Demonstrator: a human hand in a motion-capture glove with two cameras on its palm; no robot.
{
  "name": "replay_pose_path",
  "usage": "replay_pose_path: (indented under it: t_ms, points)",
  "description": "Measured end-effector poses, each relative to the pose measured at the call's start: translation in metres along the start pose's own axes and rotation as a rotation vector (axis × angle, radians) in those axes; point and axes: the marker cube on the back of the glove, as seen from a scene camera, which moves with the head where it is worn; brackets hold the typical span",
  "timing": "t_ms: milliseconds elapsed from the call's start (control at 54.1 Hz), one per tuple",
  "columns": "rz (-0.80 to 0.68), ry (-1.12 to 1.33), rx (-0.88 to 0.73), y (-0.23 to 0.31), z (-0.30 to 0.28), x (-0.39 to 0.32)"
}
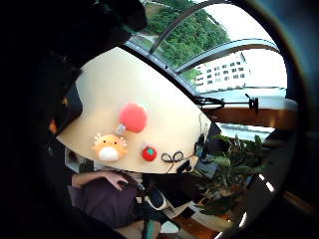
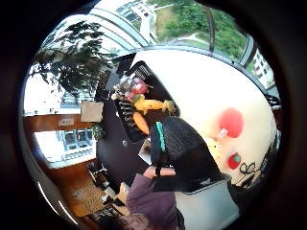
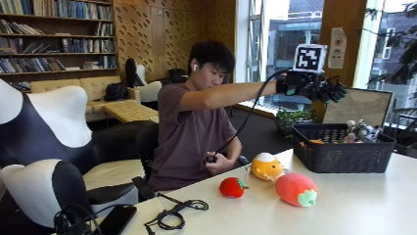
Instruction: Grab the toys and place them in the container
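My gloved right hand (image 3: pixel 320 89) hangs in the air above the black basket (image 3: pixel 338 157), with relaxed fingers and nothing in them. Several toys lie in the basket (image 2: pixel 122 114), among them an orange carrot-like one (image 2: pixel 141 122). Three toys lie on the cream table (image 3: pixel 365 210) in front of the person: an orange and yellow plush (image 3: pixel 267 166), a small red fruit plush (image 3: pixel 232 187) and a bigger red plush with a green tip (image 3: pixel 296 189). The palm view shows the same three toys, big red (image 1: pixel 133 117), orange (image 1: pixel 109 147) and small red (image 1: pixel 149 153).
A coiled black cable (image 3: pixel 173 213) and a dark phone (image 3: pixel 117 219) lie near the table's left end. The person's bare left hand (image 3: pixel 218 161) is at the table edge. Black and white chairs (image 3: pixel 45 147) stand at the left. Plants (image 3: pixel 296 117) stand behind the basket.
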Motion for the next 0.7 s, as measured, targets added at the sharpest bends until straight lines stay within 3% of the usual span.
replay_pose_path:
  t_ms: [240,591,702]
  points:
    - [0.263,-0.019,-0.066,0.006,0.080,0.093]
    - [0.190,-0.107,-0.424,0.003,0.270,0.094]
    - [0.156,-0.096,-0.342,-0.003,0.293,0.090]
